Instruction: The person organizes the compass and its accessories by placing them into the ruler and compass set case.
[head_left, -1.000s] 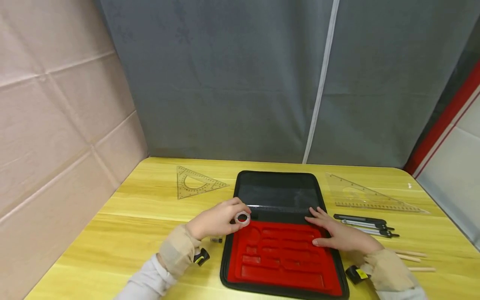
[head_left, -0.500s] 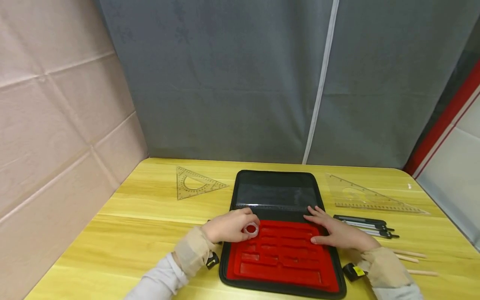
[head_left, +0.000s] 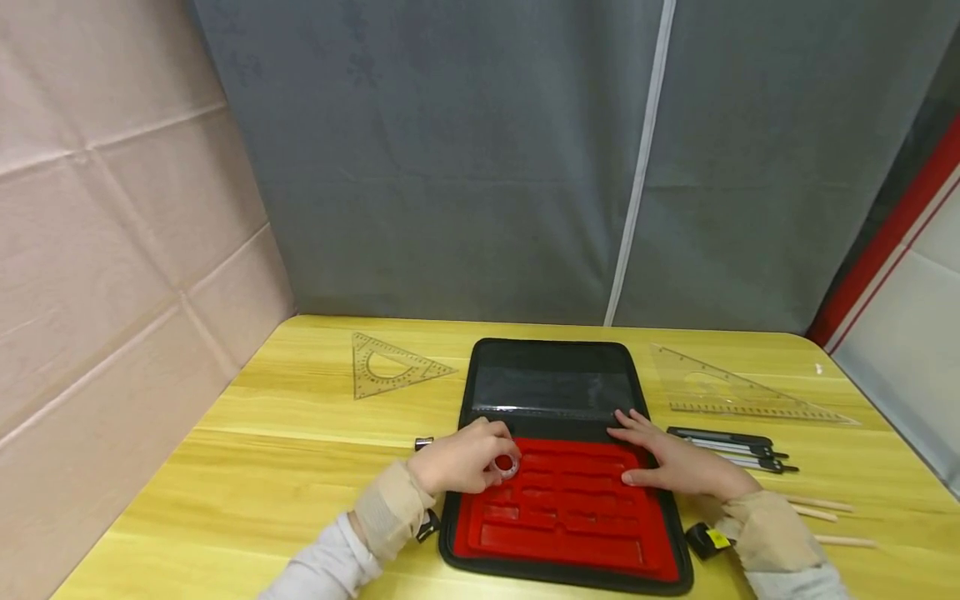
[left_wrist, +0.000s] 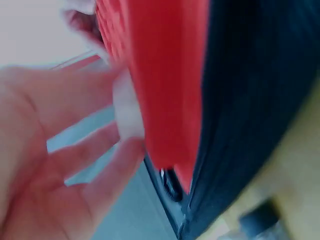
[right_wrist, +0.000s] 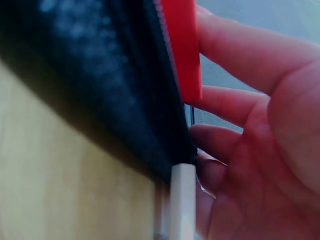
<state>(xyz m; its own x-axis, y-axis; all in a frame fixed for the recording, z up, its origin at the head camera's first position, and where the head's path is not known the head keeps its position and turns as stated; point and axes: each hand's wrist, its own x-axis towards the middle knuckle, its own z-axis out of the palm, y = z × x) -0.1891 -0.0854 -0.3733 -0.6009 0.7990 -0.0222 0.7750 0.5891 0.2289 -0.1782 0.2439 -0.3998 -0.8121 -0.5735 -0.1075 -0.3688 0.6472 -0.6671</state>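
My left hand [head_left: 463, 458] pinches a small whitish roll of tape [head_left: 514, 469] between thumb and fingers, low over the upper left of a red moulded tray [head_left: 562, 546]. In the left wrist view the roll [left_wrist: 129, 107] is right against the red edge, with fingertips on its rim. The tray fills the near half of an unfolded black zip case [head_left: 570, 582], and its shaped hollows show bare. My right hand [head_left: 686, 467] rests on the case's right side, fingers spread, thumb over the red tray.
A small set square [head_left: 363, 382] lies at the back left, a larger clear one [head_left: 738, 408] at the back right. Compasses [head_left: 735, 439] and pale wooden sticks [head_left: 843, 542] lie right of the case. A small black-capped item [head_left: 423, 443] is beside my left hand.
My left hand has moved right and slightly down with the tape roll, from the case's fold to the tray's upper left. The right hand has barely moved.
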